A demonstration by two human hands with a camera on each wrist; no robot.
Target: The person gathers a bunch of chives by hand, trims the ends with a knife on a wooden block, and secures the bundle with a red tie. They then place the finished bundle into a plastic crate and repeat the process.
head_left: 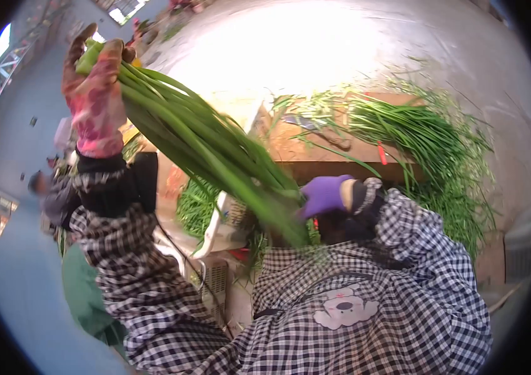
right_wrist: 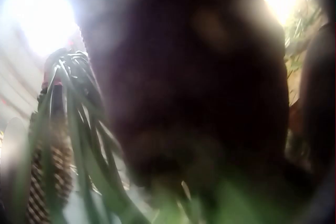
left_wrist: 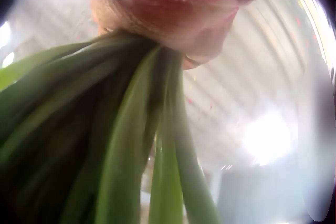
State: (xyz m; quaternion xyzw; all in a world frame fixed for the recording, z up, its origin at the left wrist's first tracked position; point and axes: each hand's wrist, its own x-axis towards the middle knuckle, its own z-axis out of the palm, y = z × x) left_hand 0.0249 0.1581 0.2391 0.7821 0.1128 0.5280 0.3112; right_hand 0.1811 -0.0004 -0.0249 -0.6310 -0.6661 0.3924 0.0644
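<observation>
My left hand (head_left: 100,94), in a pink patterned glove with brown-stained fingers, is raised high at the upper left. It grips one end of a bunch of long green chives (head_left: 206,140), whose leaves slant down to the right. In the left wrist view, leaves (left_wrist: 128,145) fan out below the glove (left_wrist: 184,19). My right hand (head_left: 327,195), in a purple glove, is at the lower end of the bunch, in front of my checked apron. Those lower leaves are blurred, and the right fingers are mostly hidden; I cannot tell whether they hold the leaves.
A brown work surface (head_left: 347,167) lies ahead, with a pile of chives (head_left: 412,125) and loose trimmings at its right. A small red object (head_left: 382,153) lies near its front edge. Left of centre, a white basket (head_left: 212,234) stands beside more cut greens (head_left: 197,209). Another person's dark sleeve (head_left: 60,201) is at far left.
</observation>
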